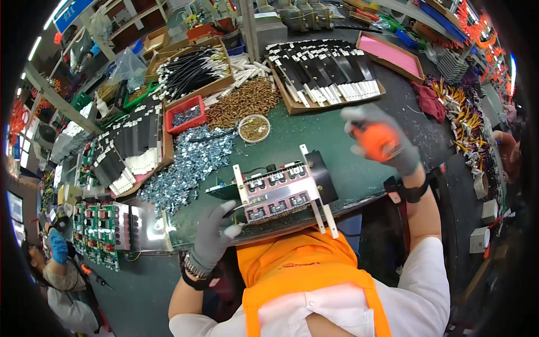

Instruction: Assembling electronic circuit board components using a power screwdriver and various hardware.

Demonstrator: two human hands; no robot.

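In front of me on the green bench lies an assembly [281, 194]: a metal plate carrying two rows of dark components, with a circuit board along its far edge. White strips [321, 216] and a black panel [323, 177] are at its right end. My left hand [210, 238], in a grey glove, is at the assembly's left end with thumb and forefinger apart. Raised to the right of the assembly, my gloved right hand [398, 146] is closed round an orange handheld power tool [376, 140]. Motion blurs that hand, and the tool's tip cannot be made out.
Metal clips [191, 160], brass pieces [244, 101], a round tub [254, 128] and a red bin [185, 114] crowd the left. A box of black-and-white strips [325, 70] stands behind. Circuit boards [98, 230] are at left; wire bundles [466, 126] at right. A co-worker's gloved hand [58, 246] shows far left.
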